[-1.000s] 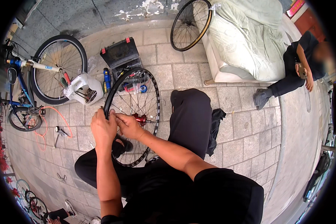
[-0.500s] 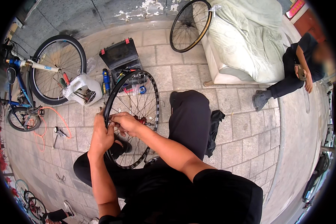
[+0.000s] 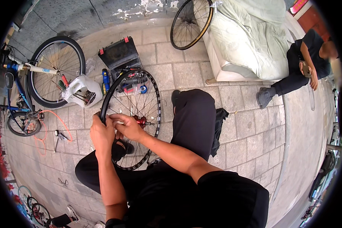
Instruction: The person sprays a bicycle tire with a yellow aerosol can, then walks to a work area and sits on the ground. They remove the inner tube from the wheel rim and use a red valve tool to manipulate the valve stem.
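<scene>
A bare bicycle wheel [image 3: 158, 102] stands tilted between my legs, its black rim patterned with light marks along one side. Its red hub [image 3: 141, 121] shows just beyond my right hand. My left hand [image 3: 102, 133] is closed round the rim's near-left side, thumb on top. Against it, my right hand [image 3: 128, 127] has its fingertips pinched together at the same stretch of rim. Whatever small part lies between those fingertips is hidden.
Behind the wheel lie an opened black toolbox [image 3: 119, 53] and a cut white jug [image 3: 79, 90] holding tools. A blue bicycle [image 3: 17, 91] and an orange hose [image 3: 60, 117] are at left. A covered sofa [image 3: 243, 45] stands at far right, beside a seated person [image 3: 307, 64].
Both hands and the rim have shifted slightly, with my left hand lower and turned more inward. More of the red hub shows now.
</scene>
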A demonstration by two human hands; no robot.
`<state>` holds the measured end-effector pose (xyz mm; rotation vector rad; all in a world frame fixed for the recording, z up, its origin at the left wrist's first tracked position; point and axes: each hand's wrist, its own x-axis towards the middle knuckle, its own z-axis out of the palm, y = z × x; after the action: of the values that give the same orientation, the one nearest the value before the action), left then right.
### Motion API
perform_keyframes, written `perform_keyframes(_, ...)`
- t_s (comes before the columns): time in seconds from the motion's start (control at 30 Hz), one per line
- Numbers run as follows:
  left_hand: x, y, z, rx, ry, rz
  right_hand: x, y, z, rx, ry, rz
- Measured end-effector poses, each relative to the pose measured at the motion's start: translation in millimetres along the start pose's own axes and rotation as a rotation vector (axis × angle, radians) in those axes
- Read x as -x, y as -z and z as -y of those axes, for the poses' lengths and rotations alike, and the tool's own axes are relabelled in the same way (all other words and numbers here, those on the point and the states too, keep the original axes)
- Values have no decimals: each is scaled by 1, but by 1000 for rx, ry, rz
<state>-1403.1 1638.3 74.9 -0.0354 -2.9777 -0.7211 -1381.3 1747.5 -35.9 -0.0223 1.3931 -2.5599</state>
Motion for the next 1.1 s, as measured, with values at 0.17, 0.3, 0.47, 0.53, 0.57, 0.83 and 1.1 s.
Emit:
perform_keyframes(0.17,-1,-5,4,63,-27,-48,2,0,1,86,73,4)
perform_keyframes(0.3,6,0,4,47,-124,1,-7,5,-2,-51,-31,-9)
perform_keyframes(0.47,2,-6,18,234,-136,85,-21,3,7,-64,-187,-40)
perform_keyframes(0.53,0,0,13,307,-129,114,-20,14,9,-143,-157,52)
perform_keyframes(0.57,-1,-2,20,262,-145,69,-16,9,20,-125,-222,16)
perform_keyframes(0.83,37,-20,34,507,0,110,-4,11,25,117,-322,-28)
perform_keyframes(1.1,13,-9,44,536,38,152,8,-3,12,719,83,-154)
